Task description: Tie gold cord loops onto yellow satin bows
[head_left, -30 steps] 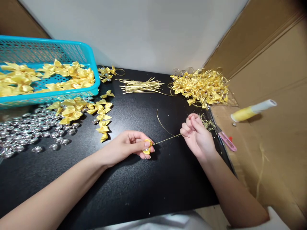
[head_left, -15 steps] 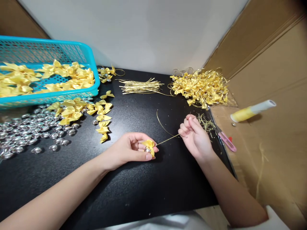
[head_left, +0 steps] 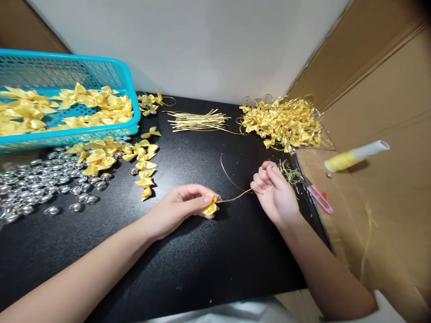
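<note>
My left hand (head_left: 188, 202) pinches a yellow ribbon bow (head_left: 210, 206) between thumb and fingers above the black table. The silver bead that sat at the bow is hidden by the thumb now. From the bow a thin gold cord (head_left: 232, 199) runs, slightly slack, to my right hand (head_left: 272, 188). That hand is closed on the cord, with its palm turned toward me. The cord's far end appears to curve back over the table behind the hands. A line of loose yellow bows (head_left: 145, 173) lies beyond my left hand.
A blue basket (head_left: 133, 94) of yellow bows stands at the left, with many silver beads (head_left: 43, 188) before it. Cut gold cords (head_left: 200, 121) lie at the back. Finished-looking bows with loops (head_left: 283, 121) are heaped at back right, near pink-handled scissors (head_left: 319, 199) and cord scraps (head_left: 289, 174).
My left hand has turned the bow, and the thumb has moved up over it, covering the silver bead. The cord has gone from taut to slightly bowed. My right hand has hardly moved.
</note>
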The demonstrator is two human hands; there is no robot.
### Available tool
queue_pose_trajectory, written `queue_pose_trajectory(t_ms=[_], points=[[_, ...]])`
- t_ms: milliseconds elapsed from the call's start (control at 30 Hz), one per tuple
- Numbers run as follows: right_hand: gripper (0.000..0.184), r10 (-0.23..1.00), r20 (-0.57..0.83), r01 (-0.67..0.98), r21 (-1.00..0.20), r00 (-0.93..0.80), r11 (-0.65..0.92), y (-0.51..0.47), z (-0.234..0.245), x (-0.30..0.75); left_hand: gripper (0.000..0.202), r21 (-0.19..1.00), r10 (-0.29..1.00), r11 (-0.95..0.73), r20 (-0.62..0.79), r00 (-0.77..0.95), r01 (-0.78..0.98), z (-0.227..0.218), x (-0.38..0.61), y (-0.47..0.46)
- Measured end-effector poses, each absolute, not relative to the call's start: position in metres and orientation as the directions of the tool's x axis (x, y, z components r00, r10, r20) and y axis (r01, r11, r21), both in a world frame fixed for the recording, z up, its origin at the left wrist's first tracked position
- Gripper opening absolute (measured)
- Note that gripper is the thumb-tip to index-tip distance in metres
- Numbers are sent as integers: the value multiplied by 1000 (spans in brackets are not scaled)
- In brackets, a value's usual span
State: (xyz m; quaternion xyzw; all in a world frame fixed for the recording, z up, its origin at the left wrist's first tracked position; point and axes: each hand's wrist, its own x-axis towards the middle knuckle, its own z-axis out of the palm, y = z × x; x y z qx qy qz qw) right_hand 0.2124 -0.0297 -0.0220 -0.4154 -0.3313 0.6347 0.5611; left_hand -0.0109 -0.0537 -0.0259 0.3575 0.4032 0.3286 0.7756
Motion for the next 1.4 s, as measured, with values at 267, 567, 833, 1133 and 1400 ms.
queue_pose_trajectory(t_ms=[267, 567, 833, 1133, 1400], points=[[25, 952, 16, -137, -990, -306, -27, -61, -30, 187, 34, 926, 919, 358, -327, 220, -118, -28, -1, -62], [17, 936, 115, -66, -993, -332, 98, -69, -34, 182, 2, 969, 977, -157, 123, 176, 191, -27, -2, -65], [13, 905, 307, 46, -941, -296, 334, -69, -37, 185, 8, 876, 909, -391, 318, 271, 282, -24, -7, -62], [12, 859, 402, 99, -887, -317, 451, -69, -32, 184, 7, 885, 900, -362, 250, 357, 293, -22, -13, -56], [13, 797, 485, 170, -806, -360, 567, -69, -28, 185, 10, 985, 912, 156, -174, 372, 79, -21, -17, -50]])
